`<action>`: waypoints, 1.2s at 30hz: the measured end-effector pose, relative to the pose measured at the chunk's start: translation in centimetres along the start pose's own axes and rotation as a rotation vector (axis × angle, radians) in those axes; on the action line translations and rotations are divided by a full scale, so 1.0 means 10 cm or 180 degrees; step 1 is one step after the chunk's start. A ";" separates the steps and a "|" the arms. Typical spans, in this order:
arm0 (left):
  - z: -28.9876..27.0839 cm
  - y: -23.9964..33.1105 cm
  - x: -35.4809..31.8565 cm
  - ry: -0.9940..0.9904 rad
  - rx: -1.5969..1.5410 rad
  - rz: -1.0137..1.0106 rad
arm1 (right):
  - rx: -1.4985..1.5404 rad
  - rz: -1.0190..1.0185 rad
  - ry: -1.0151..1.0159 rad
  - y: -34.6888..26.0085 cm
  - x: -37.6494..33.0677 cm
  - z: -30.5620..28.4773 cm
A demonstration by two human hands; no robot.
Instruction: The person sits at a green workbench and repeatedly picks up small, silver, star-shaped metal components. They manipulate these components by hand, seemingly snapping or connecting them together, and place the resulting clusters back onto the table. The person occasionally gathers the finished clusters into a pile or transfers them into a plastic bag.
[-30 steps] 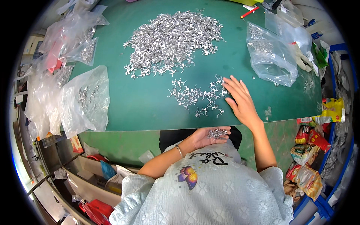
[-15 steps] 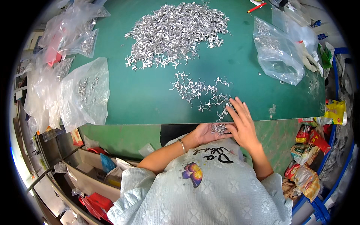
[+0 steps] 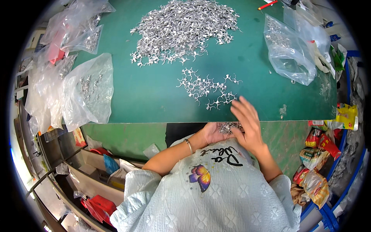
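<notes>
My left hand (image 3: 212, 132) is cupped palm up just below the table's front edge, holding a small heap of silvery curved metal pieces (image 3: 228, 128). Over its fingertips, my right hand (image 3: 249, 123) reaches across the edge, its fingers stretched out and nothing visibly gripped. Just beyond those fingers lies a loose cluster of the same forked metal pieces (image 3: 203, 86) on the green tabletop (image 3: 154, 100). Farther back is a large pile of them (image 3: 185, 29).
At the left, clear plastic bags (image 3: 88, 92) holding some metal pieces overlap the table edge. Another clear bag (image 3: 290, 54) lies at the right, near a red pen (image 3: 267, 5). Drawers (image 3: 96, 174) stand below left; colourful packets (image 3: 315, 158) are at the lower right.
The metal pieces nearest the edge have left the tabletop, and the heap in my left hand looks fuller. My right hand has stayed near the edge with fingers extended.
</notes>
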State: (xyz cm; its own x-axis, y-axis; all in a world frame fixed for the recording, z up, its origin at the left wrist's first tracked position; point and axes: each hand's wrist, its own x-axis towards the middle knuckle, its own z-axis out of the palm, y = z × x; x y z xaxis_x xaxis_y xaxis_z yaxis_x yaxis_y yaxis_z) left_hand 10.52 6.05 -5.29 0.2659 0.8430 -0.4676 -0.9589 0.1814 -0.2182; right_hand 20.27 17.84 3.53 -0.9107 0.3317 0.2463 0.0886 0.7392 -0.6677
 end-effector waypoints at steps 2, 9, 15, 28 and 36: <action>-0.05 0.01 0.01 0.0236 0.0006 0.0014 | -0.0234 0.0263 -0.0101 0.02 0.15 0.04; -0.24 0.02 0.05 -0.0006 0.0658 -0.0425 | 0.0076 0.0536 0.0621 0.16 0.02 0.20; -0.04 0.07 -0.03 -0.0111 0.1405 -0.0610 | 0.0811 0.1254 0.1075 0.17 0.12 0.12; 0.03 0.05 -0.09 -0.0292 0.1157 -0.0721 | -0.0078 0.0425 0.0622 0.13 0.14 0.03; -0.13 0.07 -0.03 -0.0256 0.1160 -0.0736 | -0.0062 0.0368 0.0540 0.25 0.09 0.13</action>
State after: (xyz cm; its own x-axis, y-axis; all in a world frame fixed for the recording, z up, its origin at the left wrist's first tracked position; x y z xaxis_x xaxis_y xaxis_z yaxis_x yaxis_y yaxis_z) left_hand 9.90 5.29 -6.41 0.4830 0.7934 -0.3705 -0.8512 0.5246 0.0138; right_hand 19.19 19.26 1.15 -0.8132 0.5076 0.2848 0.1979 0.7012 -0.6850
